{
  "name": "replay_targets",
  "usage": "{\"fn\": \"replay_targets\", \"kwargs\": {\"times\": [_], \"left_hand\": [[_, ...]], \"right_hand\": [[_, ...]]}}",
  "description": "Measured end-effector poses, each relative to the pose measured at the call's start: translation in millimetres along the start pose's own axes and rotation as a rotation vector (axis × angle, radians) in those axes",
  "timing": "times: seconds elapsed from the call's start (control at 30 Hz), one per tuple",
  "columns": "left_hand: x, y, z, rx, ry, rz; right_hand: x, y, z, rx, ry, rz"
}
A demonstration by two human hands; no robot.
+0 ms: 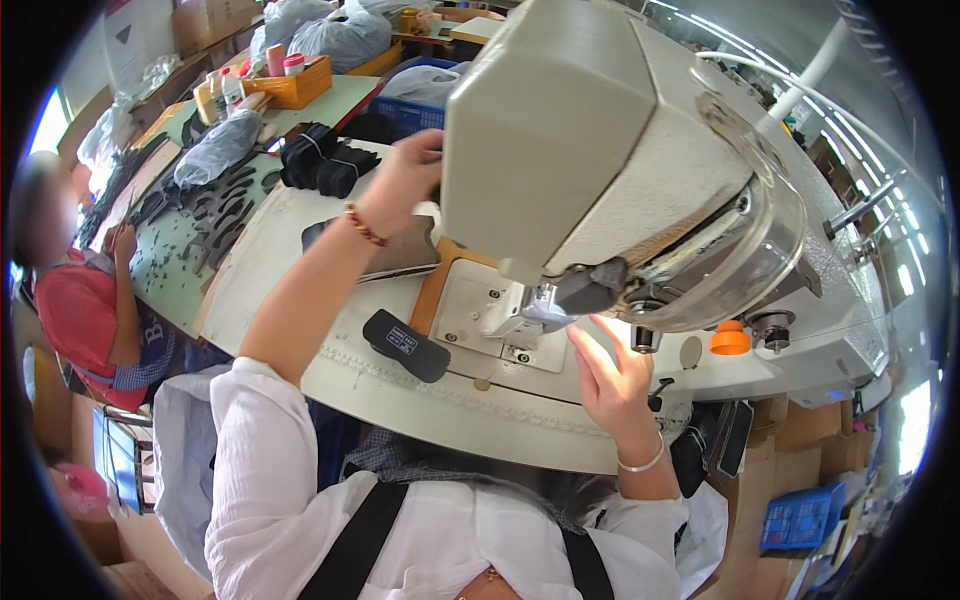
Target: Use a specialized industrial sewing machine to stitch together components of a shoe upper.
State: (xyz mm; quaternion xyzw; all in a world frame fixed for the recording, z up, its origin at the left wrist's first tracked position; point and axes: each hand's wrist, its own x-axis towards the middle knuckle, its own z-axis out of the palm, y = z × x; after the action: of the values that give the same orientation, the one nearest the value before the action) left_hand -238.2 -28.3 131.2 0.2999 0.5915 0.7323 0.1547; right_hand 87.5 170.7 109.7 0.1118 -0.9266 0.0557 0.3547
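Observation:
A large cream sewing machine [550, 130] fills the upper middle. My left hand [402, 182] reaches to the far left side of its head; the fingertips pass behind the casing and are hidden. My right hand [618, 385] is beside the needle area, its fingers stretched forward and apart near the metal presser part [528, 308], with nothing visible in them. On the bed to the left lies a black, rounded piece [405, 346] with a white print. Beyond it, under my left forearm, rests a stack of grey-brown flat pieces [405, 250].
Tied black bundles [325, 162] lie at the table's far left. A green table [165, 265] with dark cut pieces stands left, where a person in red [85, 320] sits. An orange knob [730, 338] is at the machine's right. A blue crate [803, 517] is low right.

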Motion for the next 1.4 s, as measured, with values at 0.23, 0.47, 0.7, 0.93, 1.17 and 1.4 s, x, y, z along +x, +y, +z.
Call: {"fn": "replay_targets", "kwargs": {"times": [0.23, 0.47, 0.7, 0.93, 1.17, 1.4], "left_hand": [[-59, -1, -133, -0.059, -0.026, -0.213], [-76, -19, -164, 0.383, 0.080, -0.461], [-66, -47, -208, 0.445, 0.010, -0.314], [-58, -63, -242, 1.189, 0.037, 0.093], [-76, -16, -186, 1.647, 0.215, 0.519], [-154, 4, -30, 1.363, 0.072, 0.925]], "right_hand": [[-64, -20, -3, 0.119, 0.029, 0.161], [-116, -32, 1, 0.122, -0.008, 0.401], [-138, -46, -16, 0.055, -0.004, 0.500], [-224, -28, -67, -0.210, 0.178, 0.612], [-444, -40, -162, -0.427, 0.058, 1.508], [-636, -100, -91, 0.041, -0.669, 1.954]]}}
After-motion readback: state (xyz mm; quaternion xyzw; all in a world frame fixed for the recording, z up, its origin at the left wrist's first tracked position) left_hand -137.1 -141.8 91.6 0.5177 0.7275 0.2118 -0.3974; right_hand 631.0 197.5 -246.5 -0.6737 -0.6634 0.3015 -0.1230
